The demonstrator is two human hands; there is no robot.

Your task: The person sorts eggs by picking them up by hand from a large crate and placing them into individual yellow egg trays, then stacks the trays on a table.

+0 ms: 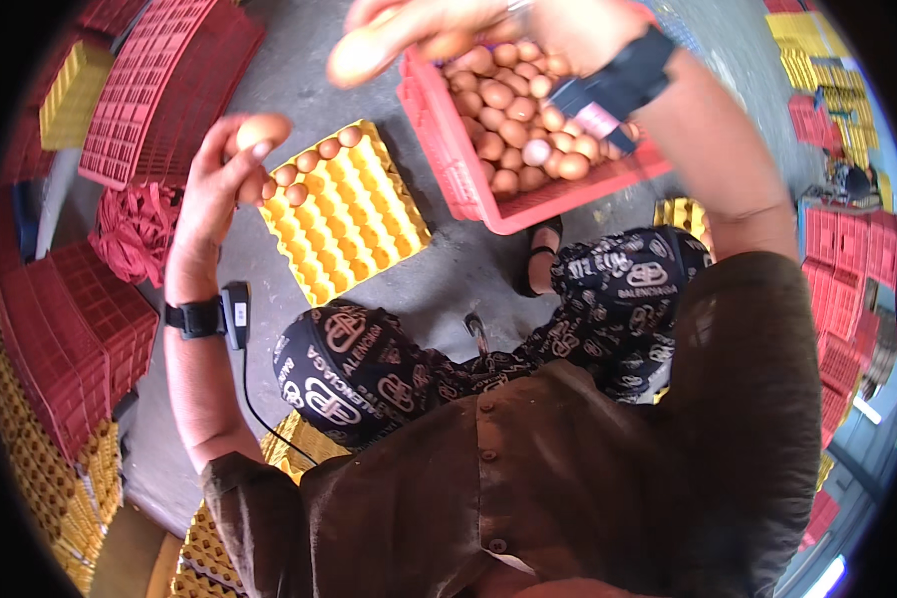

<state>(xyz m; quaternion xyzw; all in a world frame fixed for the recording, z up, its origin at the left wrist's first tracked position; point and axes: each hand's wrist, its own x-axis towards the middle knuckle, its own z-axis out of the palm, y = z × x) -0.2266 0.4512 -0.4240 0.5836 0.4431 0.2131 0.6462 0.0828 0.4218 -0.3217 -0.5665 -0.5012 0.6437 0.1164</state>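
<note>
My left hand (209, 184) is closed on a brown egg (262, 130), held up between thumb and fingers beside the far left corner of a yellow egg tray (354, 219). Several brown eggs (307, 161) sit along the tray's far edge, one more in the row behind; its other cups hold none. My right hand (468, 14), somewhat blurred and cut by the top edge, grips a brown egg (359, 55) at its fingertips. Another egg (447, 45) shows under its fingers. Below that wrist, a red plastic crate (444, 149) is heaped with loose eggs (513, 133).
Red crates (149, 90) stand at the far left, with more red crates (80, 329) nearer. Between them lies a heap of red strips (140, 234). Yellow tray stacks (45, 468) line the left edge. Further crates (847, 269) stand right. A cable (249, 389) hangs from my left wristband.
</note>
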